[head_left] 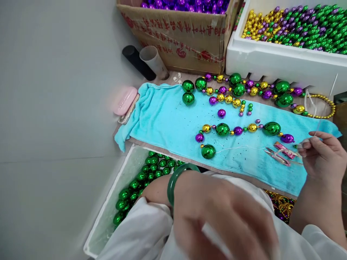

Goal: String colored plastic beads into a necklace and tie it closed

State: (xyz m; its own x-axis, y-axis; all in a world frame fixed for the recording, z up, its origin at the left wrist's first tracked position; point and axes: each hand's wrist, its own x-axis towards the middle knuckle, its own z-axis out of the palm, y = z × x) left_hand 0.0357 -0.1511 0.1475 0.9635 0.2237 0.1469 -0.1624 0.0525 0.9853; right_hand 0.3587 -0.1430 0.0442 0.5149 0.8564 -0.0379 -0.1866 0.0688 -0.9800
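Observation:
My left hand (225, 220) is close to the camera and smeared by motion, with a green bangle (176, 178) on its wrist; its fingers cannot be read. My right hand (322, 155) hovers at the right end of a turquoise towel (168, 122), fingers pinched on a thin clear thread (244, 147). That thread runs left to a strand of green, gold and purple beads (238, 130) lying on the towel. Small snips with a pink handle (282, 153) lie just left of my right hand.
A longer bead strand (244, 88) lies along the towel's far edge. Behind stand a cardboard box of purple beads (187, 36) and a white foam box of mixed beads (284, 61). A foam tray of green beads (135, 180) sits below the table edge. A pink case (124, 101) lies at left.

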